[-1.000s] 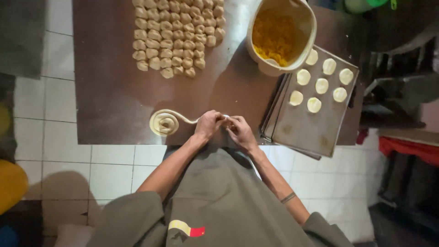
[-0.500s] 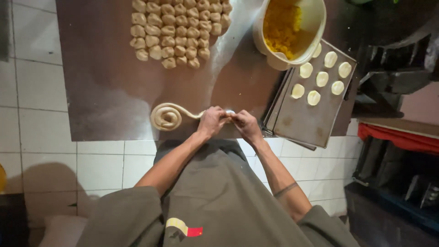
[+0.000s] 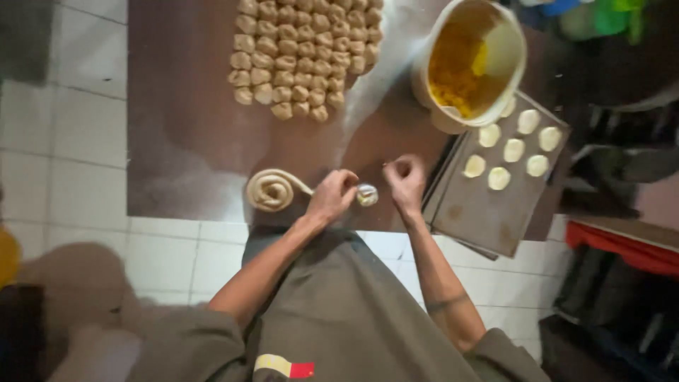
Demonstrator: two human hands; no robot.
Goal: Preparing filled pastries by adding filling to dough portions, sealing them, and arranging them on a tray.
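My left hand (image 3: pixel 332 198) is closed over the end of a dough rope (image 3: pixel 271 189), which lies coiled on the dark brown board (image 3: pixel 191 141) to its left. A small cut piece of dough (image 3: pixel 367 194) sits at that hand's fingertips. A little to the right of the piece, and apart from it, is my right hand (image 3: pixel 404 180), fingers curled in and holding nothing I can see. It hovers near the left edge of a metal tray (image 3: pixel 472 216).
Several rows of small dough balls (image 3: pixel 304 56) lie at the far side of the board. A cream bucket (image 3: pixel 513 49) with yellow filling stands at the back right. The tray carries several flat dough discs (image 3: pixel 513 150). White floor tiles (image 3: pixel 78 127) surround the board.
My hands were pressed together at the rope's end; now they are apart, with a small dough piece between them. The right hand has moved right, toward the tray.
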